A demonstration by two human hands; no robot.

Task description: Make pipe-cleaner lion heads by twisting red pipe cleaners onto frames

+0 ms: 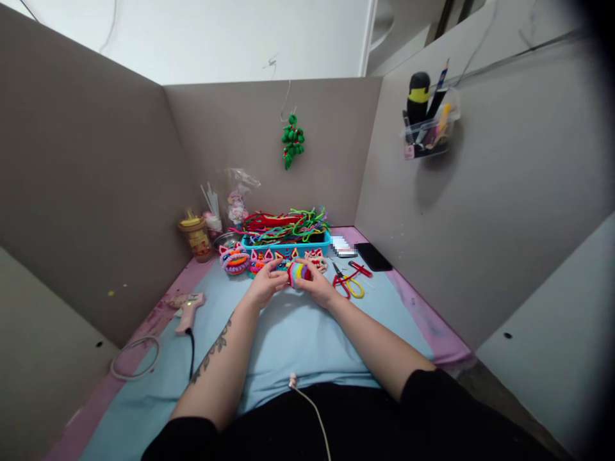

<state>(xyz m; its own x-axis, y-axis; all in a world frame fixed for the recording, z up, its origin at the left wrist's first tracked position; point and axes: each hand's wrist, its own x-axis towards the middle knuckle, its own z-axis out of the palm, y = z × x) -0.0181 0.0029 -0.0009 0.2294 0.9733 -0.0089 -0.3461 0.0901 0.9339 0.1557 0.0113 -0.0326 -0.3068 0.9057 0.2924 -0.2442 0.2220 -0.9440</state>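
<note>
Both hands are raised over the middle of the blue cloth, around a small rounded craft piece (298,274) with red, yellow, blue and purple fuzzy stripes. My left hand (267,283) pinches its left side with bent fingers. On the other side, my right hand (314,284) is closed on it, thumb and fingers curled. Part of the piece is hidden by the fingers. Just behind them sit several fuzzy animal-head pieces, among them a pink and orange one (234,259) and a white and red one (317,260).
A blue basket (287,248) of colored chenille stems stands behind. Yellow-and-red scissors (354,286) and a black phone (373,257) lie right. A pink glue gun (189,312), its cord and a lidded cup (198,240) are left. Grey partitions (269,147) enclose three sides.
</note>
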